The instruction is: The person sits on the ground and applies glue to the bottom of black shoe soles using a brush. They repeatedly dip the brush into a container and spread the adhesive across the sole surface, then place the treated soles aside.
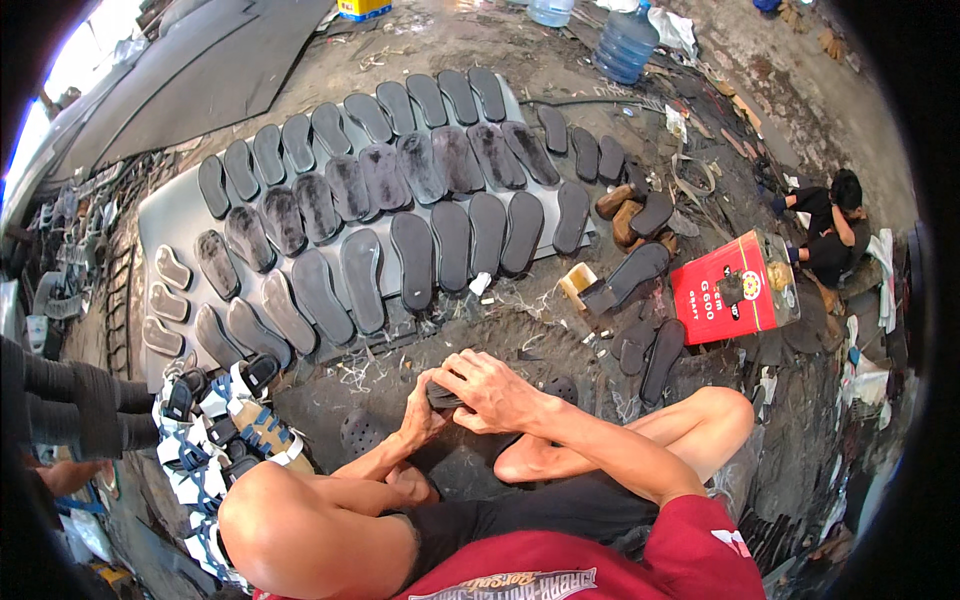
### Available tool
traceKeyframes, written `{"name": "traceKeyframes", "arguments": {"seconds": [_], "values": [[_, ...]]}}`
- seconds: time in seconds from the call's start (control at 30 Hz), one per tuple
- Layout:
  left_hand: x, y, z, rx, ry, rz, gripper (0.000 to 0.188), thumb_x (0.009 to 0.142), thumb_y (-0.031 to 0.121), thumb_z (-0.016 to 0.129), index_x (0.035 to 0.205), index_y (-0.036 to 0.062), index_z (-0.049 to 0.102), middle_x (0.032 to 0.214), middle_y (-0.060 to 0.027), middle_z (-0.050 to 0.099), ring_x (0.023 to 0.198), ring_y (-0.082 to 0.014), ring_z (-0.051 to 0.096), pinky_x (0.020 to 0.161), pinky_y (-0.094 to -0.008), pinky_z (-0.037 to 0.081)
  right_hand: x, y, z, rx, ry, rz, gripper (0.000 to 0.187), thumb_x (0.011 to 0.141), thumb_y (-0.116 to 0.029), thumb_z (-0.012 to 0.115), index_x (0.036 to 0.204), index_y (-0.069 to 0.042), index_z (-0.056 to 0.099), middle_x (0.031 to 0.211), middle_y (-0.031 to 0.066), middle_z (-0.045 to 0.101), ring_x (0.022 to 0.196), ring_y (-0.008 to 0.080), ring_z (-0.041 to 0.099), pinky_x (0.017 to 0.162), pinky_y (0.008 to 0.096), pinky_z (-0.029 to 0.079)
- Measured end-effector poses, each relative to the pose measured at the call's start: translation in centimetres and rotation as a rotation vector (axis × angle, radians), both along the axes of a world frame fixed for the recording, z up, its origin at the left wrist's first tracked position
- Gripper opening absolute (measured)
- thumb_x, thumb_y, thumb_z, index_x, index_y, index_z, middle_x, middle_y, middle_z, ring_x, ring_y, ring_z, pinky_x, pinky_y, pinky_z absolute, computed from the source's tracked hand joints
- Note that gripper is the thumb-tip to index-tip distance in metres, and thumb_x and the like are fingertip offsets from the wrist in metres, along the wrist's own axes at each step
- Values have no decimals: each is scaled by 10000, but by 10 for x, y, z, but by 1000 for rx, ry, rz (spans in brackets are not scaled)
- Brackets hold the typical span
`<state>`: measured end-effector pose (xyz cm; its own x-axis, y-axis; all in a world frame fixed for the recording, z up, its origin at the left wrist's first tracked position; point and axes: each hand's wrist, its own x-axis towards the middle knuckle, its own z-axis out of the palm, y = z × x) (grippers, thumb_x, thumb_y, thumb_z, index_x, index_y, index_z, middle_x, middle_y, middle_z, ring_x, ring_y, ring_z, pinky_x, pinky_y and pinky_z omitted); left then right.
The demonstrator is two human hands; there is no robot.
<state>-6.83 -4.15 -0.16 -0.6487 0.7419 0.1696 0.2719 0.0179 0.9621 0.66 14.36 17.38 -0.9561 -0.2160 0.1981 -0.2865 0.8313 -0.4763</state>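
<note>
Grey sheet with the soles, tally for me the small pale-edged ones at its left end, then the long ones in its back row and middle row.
Small pale-edged soles: 3
Back-row long soles: 10
Middle-row long soles: 10
Total: 23

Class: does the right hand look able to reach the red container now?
Probably not yet: the right hand is curled over a dark piece, and the red container sits beyond loose soles.

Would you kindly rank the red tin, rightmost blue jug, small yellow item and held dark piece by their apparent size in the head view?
1. Red tin
2. Rightmost blue jug
3. Unranked: small yellow item and dark piece; they look alike, and the left hand and right hand partly cover the latter.
</note>
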Motion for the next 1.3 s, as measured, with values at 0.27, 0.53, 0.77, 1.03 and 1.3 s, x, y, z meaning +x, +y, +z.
{"name": "traceKeyframes", "arguments": {"seconds": [0.27, 0.53, 0.77, 1.03, 1.3], "values": [[-24, 10, 63, -205, 444, 34, 618, 885, 229, 873, 1419, 56, 615, 1161, -149, 699, 1036, -368, 702, 896, -460, 546, 13, 65, 16, -136, -141, -125, 560, 831, -135, 763, 1352, -13, 600, 1302, 192, 650, 1255, 412, 622, 1131, 502, 495], [-26, 1, 15, -527, 853, -148, 705, 955, 413, 792, 1504, 46, 545, 1127, -107, 629, 1044, -289, 648, 886, -421, 503, 38, 60, -112, -156, -204, -280, 646, 768, 26, 717, 1391, -47, 566, 1387, 178, 582, 1360, 446, 541, 1159, 519, 485], [-40, 9, 14, -593, 649, -185, 647, 982, 529, 749, 1390, 47, 606, 1145, -146, 680, 1051, -327, 713, 878, -454, 568, 29, 70, -113, -189, -267, -322, 637, 792, -11, 691, 1411, -55, 548, 1317, 181, 616, 1305, 434, 595, 1126, 514, 506], [-50, 29, 66, -267, -206, -253, 709, 945, 506, 853, 1382, -20, 668, 1183, -175, 799, 1051, -261, 770, 942, -418, 593, -5, 99, -28, -678, -216, -479, 815, 860, -51, 766, 1603, -113, 437, 1427, 131, 606, 1330, 257, 617, 1165, 419, 483], [-23, 68, 8, -431, -722, -168, 982, 947, 645, 801, 1535, -99, 545, 1384, -241, 717, 1237, -291, 715, 1073, -425, 562, -1, 115, -120, -654, -149, -666, 633, 995, -182, 771, 1552, -28, 511, 1548, 186, 605, 1474, 323, 549, 1236, 454, 427]]}}
